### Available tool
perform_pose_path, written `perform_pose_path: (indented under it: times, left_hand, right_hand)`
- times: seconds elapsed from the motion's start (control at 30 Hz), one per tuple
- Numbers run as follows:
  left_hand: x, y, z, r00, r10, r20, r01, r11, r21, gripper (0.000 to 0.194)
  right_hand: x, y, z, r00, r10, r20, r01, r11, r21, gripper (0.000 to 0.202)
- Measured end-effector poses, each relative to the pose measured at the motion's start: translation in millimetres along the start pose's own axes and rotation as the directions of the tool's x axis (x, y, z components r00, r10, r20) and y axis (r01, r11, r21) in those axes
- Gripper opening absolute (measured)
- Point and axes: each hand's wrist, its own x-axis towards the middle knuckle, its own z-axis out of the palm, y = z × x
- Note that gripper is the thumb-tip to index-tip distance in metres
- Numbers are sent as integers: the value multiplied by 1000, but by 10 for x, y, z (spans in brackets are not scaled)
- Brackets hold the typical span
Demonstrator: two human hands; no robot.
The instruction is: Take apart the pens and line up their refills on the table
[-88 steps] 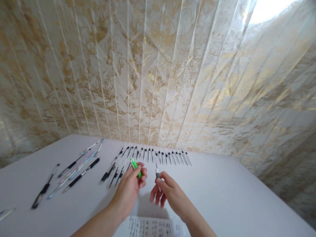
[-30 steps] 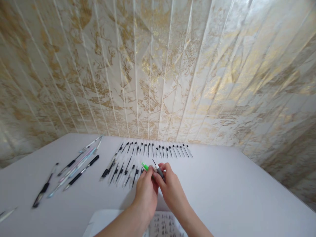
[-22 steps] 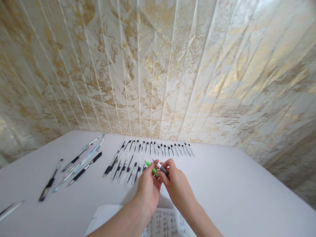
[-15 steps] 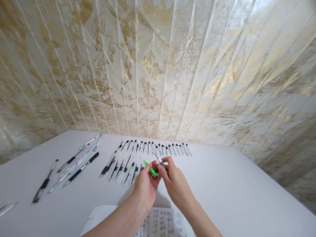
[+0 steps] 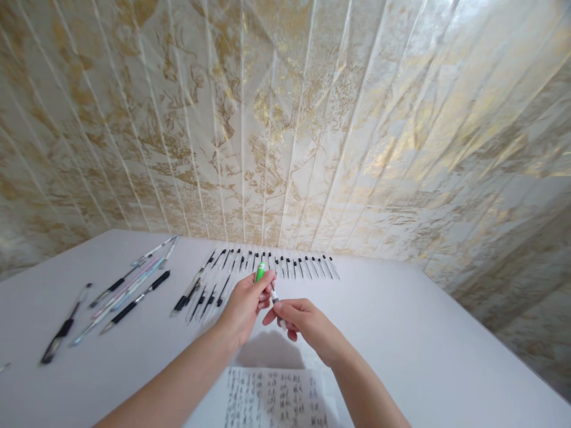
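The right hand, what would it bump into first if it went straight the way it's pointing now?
Probably the left hand, which holds a green pen piece. The right hand points toward it, though depth is hard to judge from one view.

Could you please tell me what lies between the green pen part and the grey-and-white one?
In the head view, fingertips of the left hand lie between them.
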Motion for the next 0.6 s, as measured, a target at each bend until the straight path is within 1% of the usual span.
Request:
perform_pose_path:
  times: [0.1,0.17,0.23,0.3,0.4,0.47,0.53,0.6]
  left_hand:
    - [102,102,-140,998,64,-10,-62,990,126,38]
    - [179,204,-254,996,86,-1,-83,966,245,37]
    - [255,281,-341,997,55,49,-70,919,387,34]
    - [322,296,-370,994,-14,113,-48,850,525,31]
    - [394,203,-303,980,-110,164,-30,740,672,31]
    - [417,106,-224,975,-145,170,-22,693,720,33]
    - [420,14,-154,971,-170,168,-10,675,738,35]
    - [407,-59,-110,968,-192,160,15,685,728,35]
  right_hand:
    - [-18,18,-12,996,56,73,-53,998,-44,27]
    - [-16,51,-35,992,96,82,-88,991,-97,19]
    - [2,96,-73,992,120,49,-109,976,-186,15]
    - [37,138,-115,994,107,-15,-106,946,-306,14]
    - [111,181,-135,986,41,-163,-111,885,-451,12]
    - [170,207,-109,973,17,-232,-130,867,-481,12]
    - [237,246,-72,965,16,-261,-141,874,-465,13]
    - [313,299,-50,964,34,-263,-147,894,-423,11]
